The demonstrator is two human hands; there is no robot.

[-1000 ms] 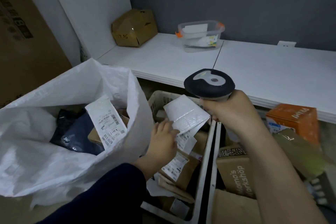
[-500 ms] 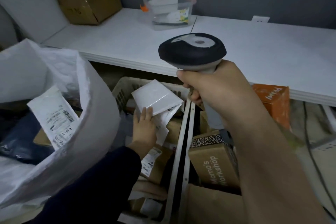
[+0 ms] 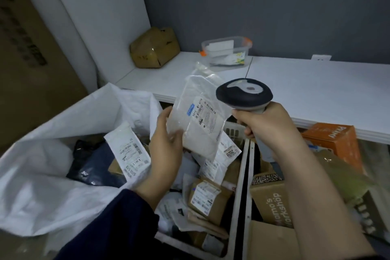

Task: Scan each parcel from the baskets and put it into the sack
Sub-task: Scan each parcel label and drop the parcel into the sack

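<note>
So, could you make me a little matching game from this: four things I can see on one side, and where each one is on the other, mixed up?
Things:
1. clear-wrapped parcel
2. scanner
3. clear tub
4. white labelled packet

Places:
a. on the white table
b. held in the right hand
c. inside the sack
d. held in the left hand

Pairs: 1-d, 2-b, 3-a, 4-c.
</note>
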